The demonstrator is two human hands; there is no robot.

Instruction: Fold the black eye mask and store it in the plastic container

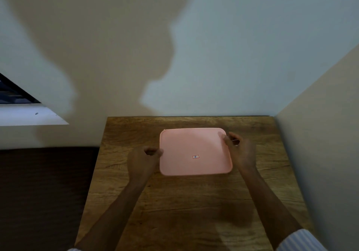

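Observation:
A pink plastic lid [194, 149] with a small red-framed sticker covers the container at the far middle of the wooden table [174, 202]. The container's body is hidden beneath the lid. My left hand [142, 160] grips the lid's left edge with curled fingers. My right hand [240, 149] holds the lid's right edge near its far corner, thumb on top. The black eye mask is not in view.
The table stands in a corner, with a pale wall behind and another wall on the right. A dark surface [42, 192] lies left of the table. A white window sill [29, 116] is at the left.

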